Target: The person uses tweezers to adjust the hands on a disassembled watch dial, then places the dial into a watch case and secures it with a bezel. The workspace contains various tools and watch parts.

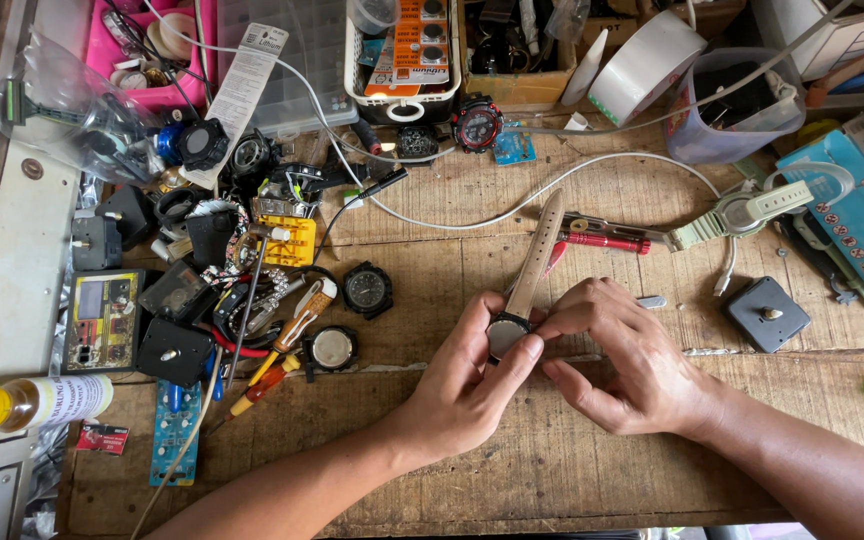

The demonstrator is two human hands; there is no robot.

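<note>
- A round wristwatch with a pale tan leather strap (524, 290) lies face-down near the middle of the worn wooden workbench (512, 460); its silver case back faces up and the one visible strap runs away from the person.
- The left hand (462, 385) is closed on the watch case, thumb across its near edge.
- The right hand (617, 355) pinches the case's right side with curled fingertips.
- Just behind the strap lies one red-handled tool (602, 241), touching nothing in hand.
- Two white cables (512, 205) cross the bench beyond it.
- Left of the hands: one black round watch case (366, 289), one open silver-backed case (332, 348) and one orange-handled screwdriver (267, 382).
- Right: one black square clock movement (766, 314).
- Farther back sits one roll of white tape (644, 65).
</note>
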